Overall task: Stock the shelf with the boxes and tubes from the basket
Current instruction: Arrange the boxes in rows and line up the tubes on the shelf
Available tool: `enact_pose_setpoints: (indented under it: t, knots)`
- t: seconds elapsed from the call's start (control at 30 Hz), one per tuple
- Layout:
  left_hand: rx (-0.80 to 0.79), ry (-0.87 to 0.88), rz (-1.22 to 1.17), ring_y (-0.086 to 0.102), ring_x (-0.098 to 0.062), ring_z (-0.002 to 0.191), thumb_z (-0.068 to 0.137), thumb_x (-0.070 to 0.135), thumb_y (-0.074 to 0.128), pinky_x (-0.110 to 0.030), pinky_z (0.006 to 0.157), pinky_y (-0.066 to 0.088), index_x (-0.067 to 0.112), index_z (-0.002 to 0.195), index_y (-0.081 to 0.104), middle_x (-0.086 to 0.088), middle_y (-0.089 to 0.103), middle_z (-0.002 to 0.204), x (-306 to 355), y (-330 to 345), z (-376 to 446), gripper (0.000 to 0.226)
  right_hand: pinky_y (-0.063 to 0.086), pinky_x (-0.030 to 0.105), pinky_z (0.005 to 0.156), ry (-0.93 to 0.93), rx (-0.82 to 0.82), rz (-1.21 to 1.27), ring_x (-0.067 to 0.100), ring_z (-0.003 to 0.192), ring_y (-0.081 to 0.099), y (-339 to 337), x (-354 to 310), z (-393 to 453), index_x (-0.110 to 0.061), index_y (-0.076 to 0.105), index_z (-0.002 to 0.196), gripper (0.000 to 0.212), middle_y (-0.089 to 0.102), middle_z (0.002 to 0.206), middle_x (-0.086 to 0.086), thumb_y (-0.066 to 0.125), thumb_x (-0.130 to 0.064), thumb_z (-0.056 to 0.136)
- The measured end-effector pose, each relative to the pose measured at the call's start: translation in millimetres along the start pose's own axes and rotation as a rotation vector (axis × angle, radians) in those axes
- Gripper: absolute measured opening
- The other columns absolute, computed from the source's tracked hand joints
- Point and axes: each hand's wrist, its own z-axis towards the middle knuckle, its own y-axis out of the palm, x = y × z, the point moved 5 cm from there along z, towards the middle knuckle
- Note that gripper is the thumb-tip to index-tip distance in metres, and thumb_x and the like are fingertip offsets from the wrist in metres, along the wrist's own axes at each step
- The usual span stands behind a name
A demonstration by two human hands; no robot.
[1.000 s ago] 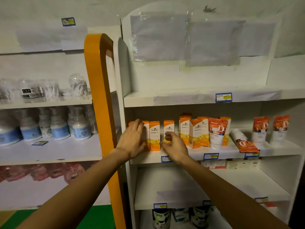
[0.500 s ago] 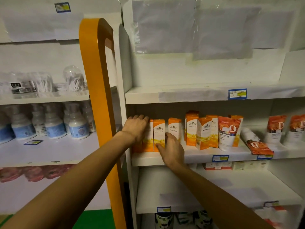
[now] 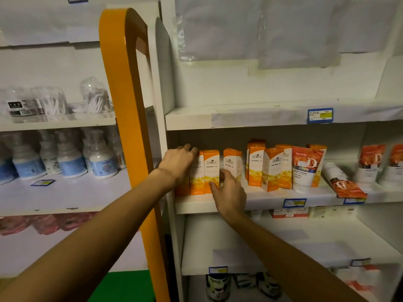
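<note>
Orange-and-white boxes [image 3: 211, 171] stand upright in a row at the left end of the middle shelf [image 3: 268, 198], near the centre of the frame. The left hand [image 3: 177, 164] rests against the leftmost boxes, its fingers [image 3: 187, 148] lying close together and bent over their top edge beside the white side panel [image 3: 165, 131]. The right hand [image 3: 230, 192] reaches in from lower right, its fingers [image 3: 214, 185] loosely spread and touching the lower front of one box, with another box [image 3: 233, 164] standing just behind it; whether it pinches either box I cannot tell. Further right on the same shelf stand more orange boxes [image 3: 270, 166], then an upright orange-and-white tube [image 3: 304, 168], and a tube lying flat [image 3: 342, 182] near the shelf edge. An orange upright frame [image 3: 122, 105] rises left of centre.
</note>
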Motion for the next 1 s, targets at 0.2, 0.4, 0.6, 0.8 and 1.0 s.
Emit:
enact_pose_setpoints:
  t: [0.2,0.4,0.6,0.8,1.0]
  knots:
    - [0.051,-0.023,-0.097,0.041,-0.030,0.138,0.092,0.020,0.066,-0.038,0.112,0.039,0.011,0.154,0.026,-0.013,0.038,0.152,-0.2,-1.8,-5.2,0.074,0.043,0.018,0.064,-0.024,0.167,0.119,0.016,0.093,0.061,-40.5,19.3,2.4,-0.020,0.052,0.110,0.032,0.060,0.105,-0.001,0.070,-0.035,0.089]
    - [0.063,-0.026,-0.101,0.028,-0.030,0.149,0.092,0.030,0.066,-0.038,0.122,0.023,0.012,0.157,0.019,-0.014,0.027,0.162,0.6,0.8,-15.0,0.082,0.056,0.045,0.090,0.186,0.006,0.148,0.026,0.120,0.056,-37.5,40.0,21.2,-0.017,0.044,0.130,0.061,0.055,0.131,0.005,0.075,-0.042,0.084]
    - [0.038,-0.006,-0.030,0.018,-0.029,0.153,0.094,0.035,0.063,-0.039,0.124,0.017,0.012,0.159,0.010,-0.014,0.015,0.166,-0.1,8.0,-23.6,0.087,0.057,0.044,0.088,0.181,-0.114,0.264,0.022,0.106,0.066,-36.0,44.0,22.3,-0.018,0.054,0.123,0.037,0.066,0.116,0.001,0.068,-0.031,0.091]
    - [0.042,0.001,-0.037,0.015,-0.028,0.154,0.095,0.026,0.061,-0.037,0.124,0.014,0.012,0.160,0.006,-0.013,0.011,0.167,1.1,6.8,-27.4,0.087,0.058,0.033,0.085,0.096,-0.153,0.443,0.014,0.101,0.064,-43.6,49.0,11.8,-0.021,0.050,0.121,0.039,0.063,0.110,-0.004,0.072,-0.021,0.089]
    - [0.143,0.046,0.150,-0.004,-0.029,0.155,0.098,0.019,0.052,-0.038,0.122,-0.003,0.009,0.159,-0.002,-0.016,0.000,0.168,-8.7,5.9,-38.5,0.082,0.059,0.029,0.083,0.019,-0.246,0.469,0.013,0.105,0.064,-38.5,34.0,-1.2,-0.015,0.052,0.129,0.044,0.064,0.119,-0.003,0.071,-0.021,0.090]
